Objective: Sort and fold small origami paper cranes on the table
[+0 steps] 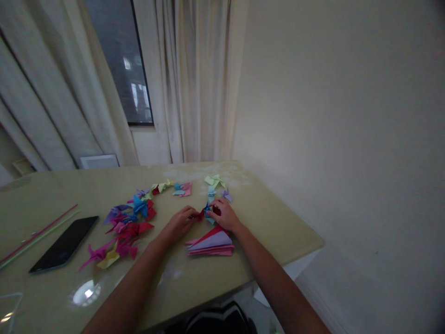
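Counter: pale yellow-green and glossy (274, 222), with a bright reflection at lower left and a rounded corner at right.
Room: cream curtains (198, 83) flanking a dark window (120, 60); plain pale wall (333, 120) at right.
Counter, left: black flat device (66, 245) beside two thin sticks (45, 232), one pinkish red, one pale green.
Counter, middle: curved heap of multicoloured folded papers (130, 231).
Hands: slightly apart; left hand (181, 221) pinches red paper (200, 216), right hand (225, 215) meets blue paper (207, 210) just beside it, grip uncertain.
Folded stack: pink and lilac (212, 244), near the right wrist.
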Demonstrator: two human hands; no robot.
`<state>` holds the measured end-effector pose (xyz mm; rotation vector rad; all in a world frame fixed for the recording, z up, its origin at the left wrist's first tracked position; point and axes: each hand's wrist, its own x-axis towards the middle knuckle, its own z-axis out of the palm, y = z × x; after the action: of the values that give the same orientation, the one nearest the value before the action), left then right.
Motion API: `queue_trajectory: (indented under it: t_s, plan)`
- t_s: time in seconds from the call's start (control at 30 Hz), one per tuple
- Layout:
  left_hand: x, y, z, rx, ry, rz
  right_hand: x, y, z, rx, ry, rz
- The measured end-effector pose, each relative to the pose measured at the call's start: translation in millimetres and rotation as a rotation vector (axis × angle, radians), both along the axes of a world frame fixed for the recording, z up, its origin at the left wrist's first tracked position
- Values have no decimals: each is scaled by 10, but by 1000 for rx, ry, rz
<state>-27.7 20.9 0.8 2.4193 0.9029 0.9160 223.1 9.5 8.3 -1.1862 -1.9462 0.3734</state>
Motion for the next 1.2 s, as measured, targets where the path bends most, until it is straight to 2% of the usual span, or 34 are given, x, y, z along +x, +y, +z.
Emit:
queue_trajectory:
  t_s: [0.07,0.1,0.17,0.3,0.37,0.4,0.5,0.57,0.67,0.8,1.0,1.2]
  plan:
    - [20,-28,54,-15,-41,56,-3,-2,9,-1,12,17]
    - [9,-35,90,-1,-42,136,1,-6,11,0,21,25]
    - [-63,-45,172,77,37,377,16,-18,10,-3,38,26]
    - [-351,-93,299,282,336,952,38,-33,1,-4,57,2]
    - [-502,-116,322,268,438,1140,32,-33,-3,1,59,5]
    - [-566,-120,328,226,485,1178,26,-30,-5,4,58,10]
    - [-706,-100,347,90,600,1143,15,-23,-12,12,54,14]
    - [-755,-72,368,57,629,1095,20,-23,-19,18,57,5]
    - [-777,-47,400,35,621,1077,38,-32,-24,29,68,0]
    - [-749,-69,411,25,600,1117,52,-44,-25,38,68,-1]
    - [-763,-104,391,23,582,1133,52,-40,-36,58,63,0]
    - [-834,-46,346,-2,556,1111,59,-42,-28,59,68,2]
